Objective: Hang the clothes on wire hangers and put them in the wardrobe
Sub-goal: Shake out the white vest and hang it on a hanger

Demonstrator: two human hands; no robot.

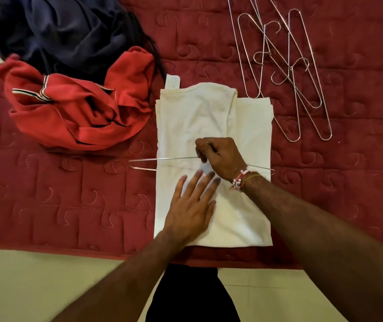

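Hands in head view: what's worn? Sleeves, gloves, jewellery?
No gloves, no sleeves in view. The right hand has at its wrist a beaded bracelet, white and red, plus red and yellow threads. The left hand and its wrist wear nothing.

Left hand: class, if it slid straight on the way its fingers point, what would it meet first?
Most likely the right hand, gripping the wire hanger just beyond the fingertips of the left hand; depth is unclear.
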